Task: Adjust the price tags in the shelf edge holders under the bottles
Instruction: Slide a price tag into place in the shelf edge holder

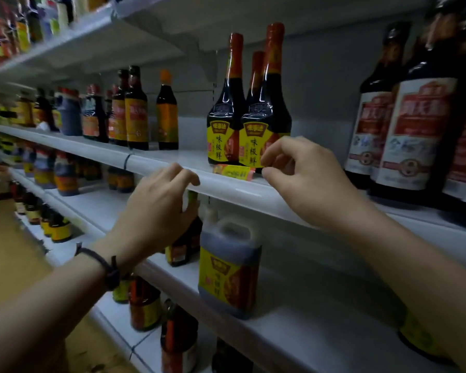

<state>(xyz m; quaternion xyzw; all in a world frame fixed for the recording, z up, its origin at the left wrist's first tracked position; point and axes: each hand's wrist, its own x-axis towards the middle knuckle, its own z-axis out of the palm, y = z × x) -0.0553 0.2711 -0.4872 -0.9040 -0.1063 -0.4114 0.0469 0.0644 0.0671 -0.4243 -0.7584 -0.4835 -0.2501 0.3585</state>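
A yellow and red price tag (pixel 234 172) sits at the top of the white shelf edge holder (pixel 232 188), just below two dark sauce bottles with yellow labels (pixel 249 114). My right hand (pixel 304 179) is at the tag's right end, thumb and forefinger curled close to it; whether they pinch it I cannot tell. My left hand (pixel 156 208) rests on the shelf edge to the left of the tag, fingertips hooked over the rim and thumb underneath. A dark cord bracelet is on my left wrist.
Large dark bottles with red and white labels (pixel 404 130) stand to the right on the same shelf. Smaller bottles (pixel 135 111) line the shelf to the left. A brown jug with a handle (pixel 229 265) stands on the shelf below, with more bottles lower down.
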